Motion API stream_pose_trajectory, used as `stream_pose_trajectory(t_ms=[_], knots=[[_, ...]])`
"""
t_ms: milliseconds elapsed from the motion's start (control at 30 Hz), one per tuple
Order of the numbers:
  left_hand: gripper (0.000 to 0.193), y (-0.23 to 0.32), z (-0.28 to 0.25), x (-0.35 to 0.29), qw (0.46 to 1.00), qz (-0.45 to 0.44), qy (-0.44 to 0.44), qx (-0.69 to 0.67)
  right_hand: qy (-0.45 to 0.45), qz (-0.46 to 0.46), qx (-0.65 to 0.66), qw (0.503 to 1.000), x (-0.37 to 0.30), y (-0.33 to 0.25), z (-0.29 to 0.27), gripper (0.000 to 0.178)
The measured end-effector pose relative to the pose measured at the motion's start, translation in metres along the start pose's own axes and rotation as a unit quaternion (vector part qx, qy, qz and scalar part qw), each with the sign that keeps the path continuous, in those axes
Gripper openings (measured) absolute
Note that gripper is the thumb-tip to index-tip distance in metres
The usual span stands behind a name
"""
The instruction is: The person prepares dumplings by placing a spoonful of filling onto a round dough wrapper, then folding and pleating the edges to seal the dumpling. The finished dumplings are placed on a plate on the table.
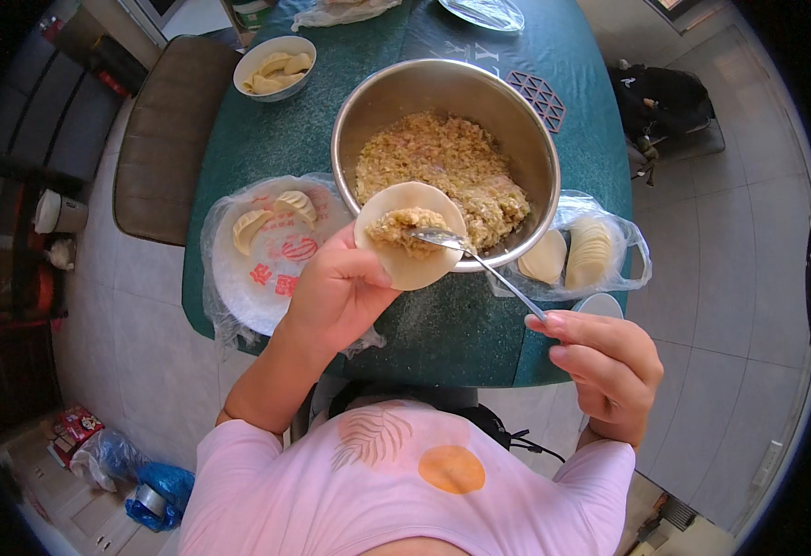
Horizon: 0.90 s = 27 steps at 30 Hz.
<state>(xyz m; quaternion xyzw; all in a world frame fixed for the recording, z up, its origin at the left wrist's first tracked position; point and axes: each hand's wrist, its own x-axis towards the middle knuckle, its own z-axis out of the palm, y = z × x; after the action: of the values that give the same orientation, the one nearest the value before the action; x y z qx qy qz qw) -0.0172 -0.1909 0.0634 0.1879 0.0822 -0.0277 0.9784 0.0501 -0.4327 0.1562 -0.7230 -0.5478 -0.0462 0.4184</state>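
Note:
My left hand holds a round dumpling wrapper by its near left edge, over the rim of a big steel bowl. A mound of minced filling lies on the wrapper. In my right hand is a metal spoon, gripped by the handle end, its tip resting on that filling. More of the same pale, chopped filling fills the bottom of the bowl. Two folded dumplings sit on a plastic-covered round tray left of the bowl.
Right of the bowl, a clear plastic bag holds stacked wrappers. A white bowl of dumplings stands at the far left of the green table, near a brown chair. A dark hexagonal trivet lies behind the steel bowl.

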Motion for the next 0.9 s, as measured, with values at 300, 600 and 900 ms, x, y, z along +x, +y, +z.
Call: stream_pose_trajectory(t_ms=[300, 600, 900], knots=[[0.064, 0.0, -0.003, 0.001, 1.0, -0.005, -0.002, 0.005, -0.013, -0.01, 0.004, 1.0, 0.002, -0.002, -0.003, 0.011], [0.064, -0.003, -0.004, -0.001, 0.999, -0.015, 0.019, 0.025, 0.023, 0.016, 0.052, 0.998, -0.003, 0.0, -0.001, 0.01], [0.066, 0.004, -0.013, -0.045, 0.994, 0.04, 0.095, 0.049, -0.124, -0.072, -0.181, 0.973, 0.006, 0.068, 0.042, 0.028]])
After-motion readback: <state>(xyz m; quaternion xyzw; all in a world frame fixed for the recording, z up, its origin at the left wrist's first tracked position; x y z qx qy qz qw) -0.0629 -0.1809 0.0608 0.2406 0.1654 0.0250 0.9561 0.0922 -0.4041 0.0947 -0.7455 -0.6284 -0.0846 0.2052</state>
